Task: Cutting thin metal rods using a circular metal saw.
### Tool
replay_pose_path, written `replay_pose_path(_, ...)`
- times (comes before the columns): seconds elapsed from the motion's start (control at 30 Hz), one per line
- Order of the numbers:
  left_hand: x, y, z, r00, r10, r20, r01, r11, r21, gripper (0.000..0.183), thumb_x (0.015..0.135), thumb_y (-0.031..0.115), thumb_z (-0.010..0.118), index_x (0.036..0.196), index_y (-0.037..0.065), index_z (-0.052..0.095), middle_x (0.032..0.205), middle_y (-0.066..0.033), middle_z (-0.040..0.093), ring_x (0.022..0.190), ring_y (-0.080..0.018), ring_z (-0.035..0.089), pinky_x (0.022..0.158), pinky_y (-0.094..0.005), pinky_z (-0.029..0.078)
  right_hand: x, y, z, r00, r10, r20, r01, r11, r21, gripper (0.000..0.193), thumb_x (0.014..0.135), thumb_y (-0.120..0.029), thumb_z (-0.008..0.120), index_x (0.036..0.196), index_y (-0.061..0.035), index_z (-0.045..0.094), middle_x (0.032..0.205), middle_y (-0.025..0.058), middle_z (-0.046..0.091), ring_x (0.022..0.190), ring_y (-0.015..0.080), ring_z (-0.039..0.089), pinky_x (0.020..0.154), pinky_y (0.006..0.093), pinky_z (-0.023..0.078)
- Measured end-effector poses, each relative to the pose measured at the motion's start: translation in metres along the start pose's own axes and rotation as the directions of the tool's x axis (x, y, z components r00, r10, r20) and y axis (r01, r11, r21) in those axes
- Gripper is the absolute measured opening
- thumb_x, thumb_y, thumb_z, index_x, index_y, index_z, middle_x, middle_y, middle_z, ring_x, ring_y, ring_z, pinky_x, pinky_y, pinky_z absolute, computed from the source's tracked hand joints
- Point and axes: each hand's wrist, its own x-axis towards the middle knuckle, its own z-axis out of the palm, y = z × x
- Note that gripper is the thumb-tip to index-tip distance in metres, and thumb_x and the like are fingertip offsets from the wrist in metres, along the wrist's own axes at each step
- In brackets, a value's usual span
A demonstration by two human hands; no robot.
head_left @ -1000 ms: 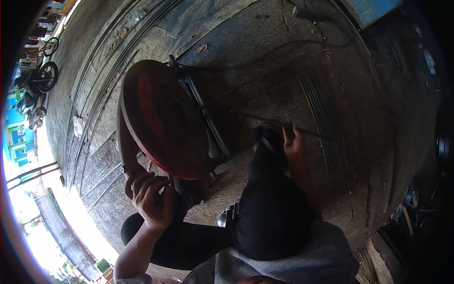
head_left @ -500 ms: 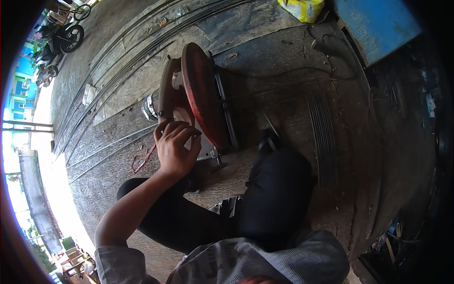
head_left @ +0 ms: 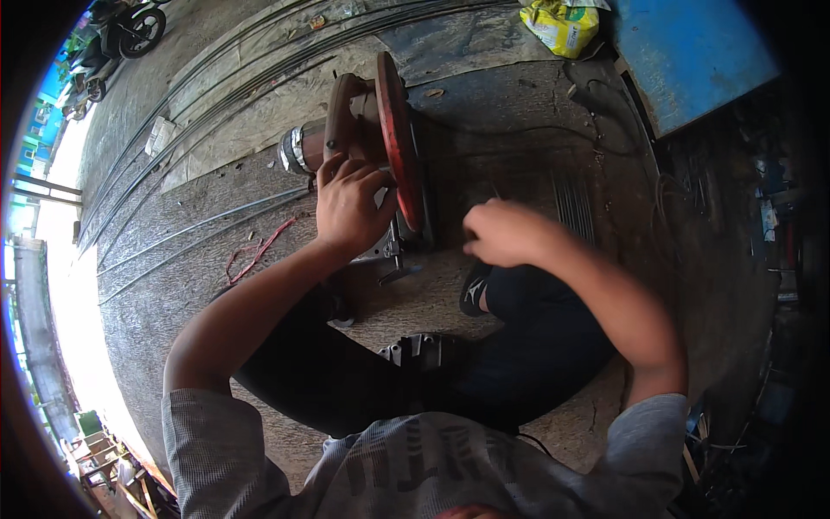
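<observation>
A cut-off saw [head_left: 399,143] with a red blade guard stands on the floor in front of me. My left hand [head_left: 353,206] has its fingers curled over the near end of the saw's handle [head_left: 339,112]. Right of the saw, my right hand [head_left: 506,232] hangs above my foot, fingers bent inward and a little blurred. A thin tip shows just beyond its knuckles; whether the fingers hold anything is hidden. The saw's clamp screw [head_left: 395,251] sticks out toward me. A bundle of thin metal rods [head_left: 572,203] lies beyond my right wrist.
Long metal rods [head_left: 203,208] run across the floor at left, near a red string [head_left: 259,251]. A blue metal panel [head_left: 692,60] and a yellow bag [head_left: 562,30] are at far right. A grey metal part [head_left: 419,350] sits between my legs. Motorcycles [head_left: 130,35] stand far left.
My right hand has come into view, reaching right of the saw. The saw and my left hand appear higher and farther right as the view shifts; the left hand stays on the handle.
</observation>
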Motion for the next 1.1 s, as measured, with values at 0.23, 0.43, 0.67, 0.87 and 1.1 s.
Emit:
replay_pose_path(0.23, 0.000, 0.005, 0.004, 1.000, 0.002, 0.000, -0.002, 0.999, -0.036, 0.011, 0.075, 0.019, 0.065, 0.080, 0.011, 0.067, 0.086, -0.0040, 0.066, 0.098, -0.0227, 0.059, 0.103, -0.0439, 0.031, 0.181, 0.004, 0.284, 0.862, 0.457, -0.218, -0.506, 0.797, -0.330, 0.033, 0.077, -0.028, 0.070, 0.104, -0.0102, 0.068, 0.108, 0.0092, 0.066, 0.094, 0.0265, 0.066, 0.077, 0.0407, 0.054)
replay_pose_path(0.43, -0.002, 0.002, 0.001, 0.999, -0.026, 0.020, 0.028, 0.998, -0.057, 0.013, 0.074, 0.021, 0.065, 0.081, 0.010, 0.068, 0.089, -0.0055, 0.066, 0.097, -0.0226, 0.059, 0.101, -0.0444, 0.032, 0.184, -0.042, 0.321, 0.768, 0.487, -0.416, -0.313, 0.853, 0.418, 0.039, 0.083, -0.037, 0.063, 0.103, -0.0029, 0.059, 0.097, 0.0142, 0.066, 0.087, 0.0315, 0.065, 0.075, 0.0440, 0.052)
replay_pose_path(0.67, -0.005, -0.004, -0.005, 0.999, -0.033, 0.013, 0.034, 0.999, -0.034, 0.014, 0.073, 0.021, 0.066, 0.082, 0.010, 0.068, 0.089, -0.0053, 0.066, 0.097, -0.0221, 0.059, 0.101, -0.0447, 0.032, 0.215, -0.041, 0.348, 0.699, 0.515, 0.496, 0.084, -0.748, 0.658, 0.045, 0.088, -0.042, 0.053, 0.110, -0.0035, 0.054, 0.102, 0.0213, 0.064, 0.093, 0.0334, 0.064, 0.088, 0.0448, 0.047)
replay_pose_path(0.87, -0.006, -0.005, -0.002, 0.998, -0.042, 0.055, 0.044, 0.998, -0.046, 0.015, 0.074, 0.022, 0.065, 0.084, 0.011, 0.068, 0.089, -0.0045, 0.066, 0.099, -0.0214, 0.059, 0.102, -0.0451, 0.031, 0.229, -0.034, 0.378, 0.741, 0.555, 0.378, 0.161, -0.693, 0.703, 0.041, 0.087, -0.034, 0.055, 0.111, -0.0008, 0.054, 0.102, 0.0192, 0.063, 0.092, 0.0318, 0.063, 0.083, 0.0463, 0.050)
replay_pose_path(1.1, -0.006, -0.004, -0.003, 0.996, -0.039, 0.077, 0.042, 0.999, -0.031, 0.014, 0.075, 0.022, 0.064, 0.084, 0.011, 0.068, 0.089, -0.0037, 0.066, 0.100, -0.0200, 0.058, 0.103, -0.0447, 0.030, 0.213, -0.047, 0.339, 0.682, 0.637, 0.361, -0.023, -0.474, 0.880, 0.016, 0.084, -0.007, 0.055, 0.099, -0.0033, 0.061, 0.078, 0.0059, 0.065, 0.068, 0.0143, 0.063, 0.071, 0.0361, 0.052)
